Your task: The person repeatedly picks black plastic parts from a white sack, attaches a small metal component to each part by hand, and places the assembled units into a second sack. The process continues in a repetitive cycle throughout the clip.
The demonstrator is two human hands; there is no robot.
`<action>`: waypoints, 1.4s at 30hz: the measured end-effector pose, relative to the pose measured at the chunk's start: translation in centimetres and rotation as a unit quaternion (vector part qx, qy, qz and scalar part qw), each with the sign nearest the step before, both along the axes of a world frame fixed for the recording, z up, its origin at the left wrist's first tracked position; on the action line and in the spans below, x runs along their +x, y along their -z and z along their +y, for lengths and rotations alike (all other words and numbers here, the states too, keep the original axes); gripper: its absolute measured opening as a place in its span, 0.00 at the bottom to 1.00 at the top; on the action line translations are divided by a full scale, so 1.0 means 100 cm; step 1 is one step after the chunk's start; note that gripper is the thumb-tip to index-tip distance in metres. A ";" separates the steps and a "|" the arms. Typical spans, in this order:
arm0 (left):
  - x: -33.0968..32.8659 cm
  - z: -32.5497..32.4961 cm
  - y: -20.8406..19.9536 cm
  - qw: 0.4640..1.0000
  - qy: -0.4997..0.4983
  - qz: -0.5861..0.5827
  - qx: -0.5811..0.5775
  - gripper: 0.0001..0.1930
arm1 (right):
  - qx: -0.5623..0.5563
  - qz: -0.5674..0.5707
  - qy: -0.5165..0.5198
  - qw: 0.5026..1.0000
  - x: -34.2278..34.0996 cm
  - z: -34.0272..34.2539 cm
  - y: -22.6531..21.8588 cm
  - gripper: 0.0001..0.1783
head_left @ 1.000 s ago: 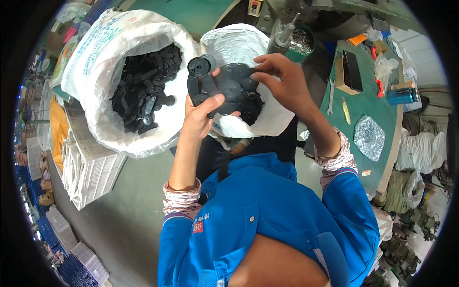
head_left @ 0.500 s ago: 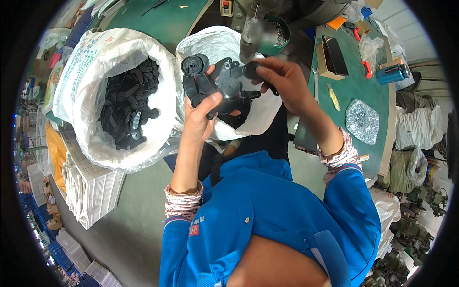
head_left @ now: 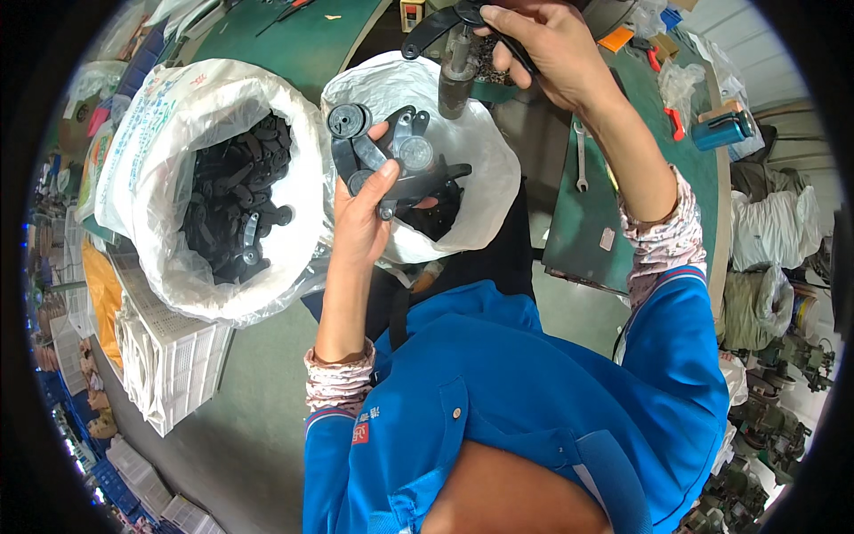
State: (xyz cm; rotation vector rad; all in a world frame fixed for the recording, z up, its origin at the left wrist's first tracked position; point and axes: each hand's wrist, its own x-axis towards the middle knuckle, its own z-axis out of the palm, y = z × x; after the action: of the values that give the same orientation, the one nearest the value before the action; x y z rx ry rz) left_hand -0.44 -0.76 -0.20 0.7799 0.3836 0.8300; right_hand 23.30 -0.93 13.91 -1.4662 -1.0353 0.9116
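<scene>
My left hand [head_left: 363, 214] is closed around several black plastic arm-shaped parts [head_left: 414, 185] with round, disc-like ends. They fan out above a white-lined sack [head_left: 494, 178], where more dark parts lie at the bottom. At the top, my right hand [head_left: 565, 58] pinches another black plastic part [head_left: 433, 32], whose curved arm points left. Its round hub is over the top of an upright metal post [head_left: 455, 84]; whether the two touch I cannot tell. A second dark arm runs down beside my right fingers.
At left stands a large white sack [head_left: 307, 196] full of black parts [head_left: 233, 200], beside a white plastic crate [head_left: 191, 365]. The green bench [head_left: 569, 227] on the right bears a wrench [head_left: 581, 158], a blue bottle [head_left: 721, 131] and red-handled tools [head_left: 678, 125].
My right hand has moved up and away from the left-hand bundle to the metal post, taking a black part with it. My left hand keeps its hold, shifted slightly left.
</scene>
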 end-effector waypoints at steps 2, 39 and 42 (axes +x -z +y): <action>0.002 0.002 0.001 1.000 -0.007 0.020 0.012 0.28 | -0.033 -0.013 -0.032 0.999 0.009 0.007 0.003 0.11; 0.016 -0.014 0.009 0.993 0.061 0.027 -0.092 0.17 | 0.303 -0.485 -0.114 0.813 -0.046 -0.092 0.098 0.28; 0.019 -0.018 0.012 0.993 0.085 0.067 -0.055 0.16 | 0.163 -0.320 -0.063 0.931 -0.043 -0.092 0.088 0.19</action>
State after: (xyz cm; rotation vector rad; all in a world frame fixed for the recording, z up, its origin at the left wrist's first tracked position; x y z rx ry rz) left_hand 1.48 -2.56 -1.38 0.7571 0.4717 0.5929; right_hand 18.95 -10.16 5.15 -1.4452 -1.6855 0.3036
